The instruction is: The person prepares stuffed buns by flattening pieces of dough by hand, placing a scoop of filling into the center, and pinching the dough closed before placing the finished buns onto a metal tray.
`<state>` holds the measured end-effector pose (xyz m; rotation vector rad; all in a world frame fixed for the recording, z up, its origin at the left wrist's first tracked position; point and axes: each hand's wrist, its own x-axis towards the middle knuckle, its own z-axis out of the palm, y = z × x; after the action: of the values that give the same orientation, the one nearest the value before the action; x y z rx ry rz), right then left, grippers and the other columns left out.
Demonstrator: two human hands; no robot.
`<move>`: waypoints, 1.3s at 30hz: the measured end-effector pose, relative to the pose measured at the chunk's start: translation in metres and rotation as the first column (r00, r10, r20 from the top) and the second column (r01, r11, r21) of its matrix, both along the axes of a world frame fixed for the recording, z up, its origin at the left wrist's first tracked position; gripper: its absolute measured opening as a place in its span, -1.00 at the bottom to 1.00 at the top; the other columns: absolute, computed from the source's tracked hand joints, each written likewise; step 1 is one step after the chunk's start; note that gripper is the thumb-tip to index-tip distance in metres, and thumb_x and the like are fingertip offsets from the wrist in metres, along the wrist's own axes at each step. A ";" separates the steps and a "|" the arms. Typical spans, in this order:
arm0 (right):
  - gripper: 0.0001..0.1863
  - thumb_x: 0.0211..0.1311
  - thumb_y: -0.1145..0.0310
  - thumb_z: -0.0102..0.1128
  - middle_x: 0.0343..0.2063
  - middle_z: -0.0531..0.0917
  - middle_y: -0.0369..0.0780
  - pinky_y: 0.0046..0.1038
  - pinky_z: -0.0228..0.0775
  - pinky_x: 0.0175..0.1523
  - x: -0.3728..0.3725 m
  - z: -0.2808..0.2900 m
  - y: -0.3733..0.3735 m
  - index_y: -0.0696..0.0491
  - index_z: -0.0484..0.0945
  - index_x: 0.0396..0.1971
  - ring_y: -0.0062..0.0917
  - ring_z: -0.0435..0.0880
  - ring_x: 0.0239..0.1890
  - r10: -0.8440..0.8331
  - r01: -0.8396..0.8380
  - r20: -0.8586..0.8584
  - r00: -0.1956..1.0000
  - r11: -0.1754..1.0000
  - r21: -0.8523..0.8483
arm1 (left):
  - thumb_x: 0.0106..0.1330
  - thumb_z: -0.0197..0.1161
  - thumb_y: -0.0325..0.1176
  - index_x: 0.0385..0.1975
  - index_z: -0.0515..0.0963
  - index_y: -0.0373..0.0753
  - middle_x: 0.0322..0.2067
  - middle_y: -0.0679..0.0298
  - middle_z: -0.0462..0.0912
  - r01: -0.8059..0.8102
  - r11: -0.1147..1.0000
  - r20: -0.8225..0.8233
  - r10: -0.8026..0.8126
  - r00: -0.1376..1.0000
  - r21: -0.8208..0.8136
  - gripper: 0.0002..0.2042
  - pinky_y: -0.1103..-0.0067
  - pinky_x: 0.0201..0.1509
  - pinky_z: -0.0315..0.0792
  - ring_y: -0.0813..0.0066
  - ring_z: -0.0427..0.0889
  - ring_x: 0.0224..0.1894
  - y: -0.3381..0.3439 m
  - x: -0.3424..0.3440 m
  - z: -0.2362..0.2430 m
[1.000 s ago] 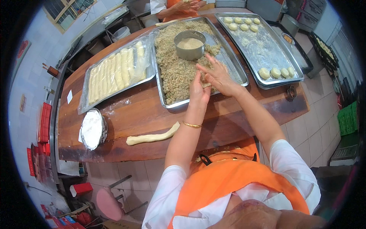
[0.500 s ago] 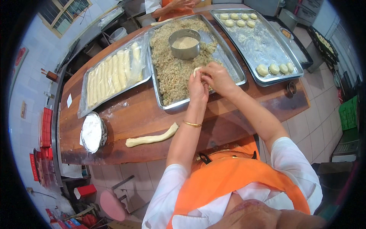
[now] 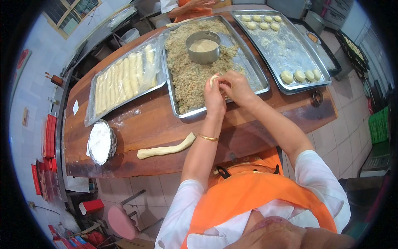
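Note:
A small pale piece of dough (image 3: 213, 80) is pinched between my two hands above the near edge of the filling tray (image 3: 182, 115). My left hand (image 3: 214, 97) wraps round it from the left, a gold bangle on that wrist. From the right, the bent fingers of my right hand (image 3: 236, 86) press at the dough; they hide part of it. Crumbly brown filling (image 3: 184, 74) covers much of the tray, and a round metal tin (image 3: 203, 57) with pale powder stands in it. On the table nearest me lies a dough rope (image 3: 166, 148).
Plastic-covered dough ropes (image 3: 124, 81) fill a tray at left. A bowl of white flour (image 3: 100, 142) stands near the table's left edge. Round dough pieces (image 3: 299, 76) sit on a floured tray at right, beside a metal ring cutter (image 3: 318, 97). Another person's arm (image 3: 188, 7) shows across the table.
My fingers have shifted slightly round the dough, both hands staying over the tray's near edge. The whole scene has moved a little in the picture.

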<state>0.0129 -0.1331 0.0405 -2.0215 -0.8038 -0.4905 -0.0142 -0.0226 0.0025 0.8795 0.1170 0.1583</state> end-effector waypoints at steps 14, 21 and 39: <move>-0.78 0.32 0.18 0.18 0.02 0.58 -0.09 -0.12 0.29 0.19 0.011 0.037 0.000 -0.06 0.71 -0.21 -0.22 0.46 0.16 -0.243 0.379 0.336 0.910 0.816 -0.436 | 0.58 -0.14 -0.10 -0.09 0.52 -0.29 -0.18 0.15 0.65 -0.082 0.712 -0.069 0.048 0.996 -0.697 -0.61 0.35 -0.03 0.57 0.29 0.64 -0.13 0.024 0.026 -0.014; -0.23 0.32 0.15 0.20 0.49 -0.01 0.00 -0.10 -0.19 0.53 0.029 0.016 -0.019 -0.10 0.12 0.48 -0.17 -0.07 0.54 0.074 -0.119 -0.347 0.935 0.987 -0.109 | 0.54 -0.03 -0.06 -0.35 0.53 -0.16 -0.37 0.24 0.66 0.009 0.577 -0.066 -0.109 0.992 -0.817 -0.65 0.32 -0.15 0.60 0.28 0.65 -0.25 0.030 0.020 -0.019; -0.59 0.45 0.20 0.00 0.29 0.41 0.01 -0.27 0.11 0.43 0.007 -0.007 -0.005 0.17 0.61 0.07 -0.20 0.52 0.22 -0.072 0.061 -0.055 0.996 0.983 -0.174 | 0.53 -0.03 -0.11 -0.24 0.49 -0.22 -0.29 0.21 0.61 0.020 0.784 -0.030 -0.050 0.998 -0.620 -0.69 0.44 -0.25 0.58 0.41 0.61 -0.24 0.021 -0.023 0.004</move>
<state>0.0201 -0.1376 0.0334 -2.2178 -0.7653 -0.4066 -0.0373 -0.0011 0.0061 0.2188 0.1824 0.0550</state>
